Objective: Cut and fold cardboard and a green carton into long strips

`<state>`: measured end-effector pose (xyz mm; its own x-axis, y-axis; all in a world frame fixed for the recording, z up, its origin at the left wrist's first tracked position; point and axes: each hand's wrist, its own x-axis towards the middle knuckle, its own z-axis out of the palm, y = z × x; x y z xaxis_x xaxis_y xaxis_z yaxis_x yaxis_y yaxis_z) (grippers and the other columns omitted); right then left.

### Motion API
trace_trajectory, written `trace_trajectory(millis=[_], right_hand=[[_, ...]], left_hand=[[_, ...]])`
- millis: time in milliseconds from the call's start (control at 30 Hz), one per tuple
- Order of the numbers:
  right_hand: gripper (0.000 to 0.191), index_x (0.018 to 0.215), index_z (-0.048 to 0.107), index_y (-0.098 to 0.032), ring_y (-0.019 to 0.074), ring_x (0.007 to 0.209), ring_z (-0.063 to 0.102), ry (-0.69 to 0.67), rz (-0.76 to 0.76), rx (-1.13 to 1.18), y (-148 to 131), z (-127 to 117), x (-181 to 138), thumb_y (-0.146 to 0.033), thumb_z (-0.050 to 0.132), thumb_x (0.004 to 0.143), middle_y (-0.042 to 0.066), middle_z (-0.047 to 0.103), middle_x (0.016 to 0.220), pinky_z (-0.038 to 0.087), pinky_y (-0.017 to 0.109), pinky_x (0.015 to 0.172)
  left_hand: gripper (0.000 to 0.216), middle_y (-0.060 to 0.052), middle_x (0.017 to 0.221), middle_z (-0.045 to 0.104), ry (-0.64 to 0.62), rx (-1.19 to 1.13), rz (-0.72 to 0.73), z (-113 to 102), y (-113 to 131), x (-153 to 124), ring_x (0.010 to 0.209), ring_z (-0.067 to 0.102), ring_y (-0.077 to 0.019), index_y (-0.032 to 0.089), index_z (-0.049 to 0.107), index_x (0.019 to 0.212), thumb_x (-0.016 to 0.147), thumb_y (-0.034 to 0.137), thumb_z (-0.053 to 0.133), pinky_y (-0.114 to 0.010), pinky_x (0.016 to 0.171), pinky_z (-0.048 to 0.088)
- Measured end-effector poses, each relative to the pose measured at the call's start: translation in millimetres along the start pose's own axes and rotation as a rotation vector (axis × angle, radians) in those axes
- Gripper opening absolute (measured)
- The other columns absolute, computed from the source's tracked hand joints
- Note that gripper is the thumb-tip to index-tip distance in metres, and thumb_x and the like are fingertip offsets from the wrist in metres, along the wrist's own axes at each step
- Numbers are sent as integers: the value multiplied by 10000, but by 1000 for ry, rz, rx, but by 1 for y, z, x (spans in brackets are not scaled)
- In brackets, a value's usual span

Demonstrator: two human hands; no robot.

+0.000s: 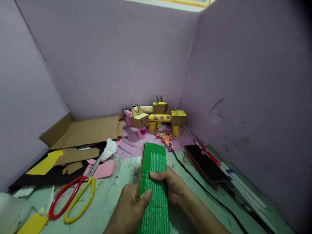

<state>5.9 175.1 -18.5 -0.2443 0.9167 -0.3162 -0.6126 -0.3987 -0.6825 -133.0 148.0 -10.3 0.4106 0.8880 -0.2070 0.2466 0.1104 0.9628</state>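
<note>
The left hand (130, 203) is closed on the left edge of a green cardboard piece (157, 201), its thumb pressed to the printed face; the right hand (176, 187) clasps the opposite edge, thumb likewise across the front; the other fingers are mostly hidden. The piece is at the front middle, over the light green tabletop (104, 201); open scissors (90, 172) lie to its left.

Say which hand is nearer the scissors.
Left. The left hand sits right of the scissors, apart from them; the right hand is farther right, across the green cardboard.
</note>
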Motion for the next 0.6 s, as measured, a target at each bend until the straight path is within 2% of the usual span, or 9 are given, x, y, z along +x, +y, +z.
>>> trace_trajectory(millis=[167, 300, 433, 600], right_hand=[[294, 733, 650, -110, 192, 514, 624, 61, -78, -2, -10, -9, 7, -128, 761, 462, 51, 686, 599, 515, 325, 552], [317, 749, 642, -124, 187, 511, 621, 102, -119, 13, -8, -13, 10, -111, 765, 456, 23, 674, 582, 526, 347, 597], [258, 728, 638, -123, 193, 510, 625, 129, -110, 33, -8, -13, 11, -144, 759, 501, 34, 674, 571, 533, 367, 625], [156, 647, 624, -121, 167, 469, 607, 172, -151, 52, -19, -19, 18, -110, 728, 532, 32, 661, 530, 534, 319, 593]], left_hand=[[434, -25, 636, 520, -51, 30, 15, 4, -9, -2, 586, 462, -148, 138, 550, 692, 774, 558, 481, -242, 536, 386], [422, -35, 650, 550, -27, 9, 21, 6, -13, -3, 596, 477, -155, 144, 558, 680, 770, 552, 496, -245, 538, 395], [428, -38, 657, 547, -40, -8, 8, 6, -12, -3, 615, 480, -162, 133, 580, 707, 771, 550, 504, -253, 555, 395], [475, -19, 640, 510, -37, 29, -12, 7, -14, -4, 600, 444, -146, 131, 571, 701, 752, 598, 503, -242, 547, 373]])
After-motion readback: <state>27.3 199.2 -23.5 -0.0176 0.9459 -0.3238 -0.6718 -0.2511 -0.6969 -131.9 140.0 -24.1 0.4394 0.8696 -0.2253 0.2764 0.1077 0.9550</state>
